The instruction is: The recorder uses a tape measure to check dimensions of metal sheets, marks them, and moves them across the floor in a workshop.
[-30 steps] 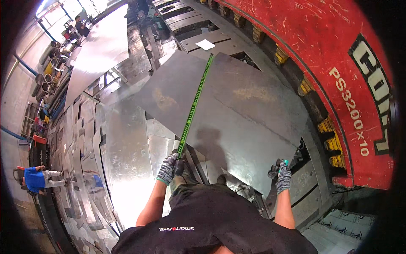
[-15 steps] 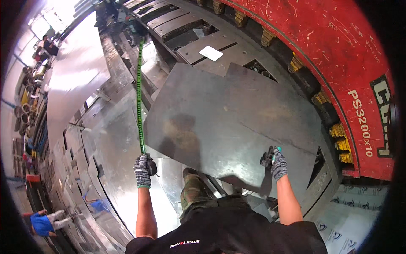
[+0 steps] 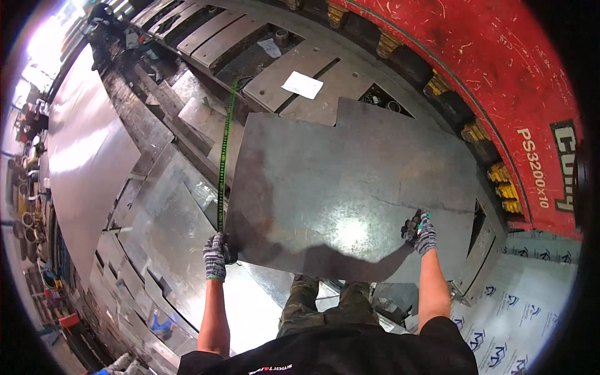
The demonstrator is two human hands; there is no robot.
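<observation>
My left hand (image 3: 214, 257), in a grey striped knit glove, is closed on a tape measure at the near left corner of a notched grey metal sheet (image 3: 312, 175). Its dark case is partly hidden by my fingers. The long green blade (image 3: 224, 162) runs away from me along the sheet's left edge to the machine bed. My right hand (image 3: 425, 235), gloved with dark fingers, is over the right part of the sheet. Its fingers are curled around a small teal-coloured thing whose kind I cannot make out.
A red machine (image 3: 487, 81) with yellow-and-black parts along its base curves around the right. A white paper (image 3: 302, 85) lies on the slotted steel bed (image 3: 294, 50). More metal sheets (image 3: 94, 156) are spread to the left. Printed wrapping film (image 3: 525, 294) covers something at lower right.
My view has shifted, and I stand squarer to the sheet. The tape measure now sits at the sheet's near left corner, with its blade closer along the left edge. My right hand is farther right.
</observation>
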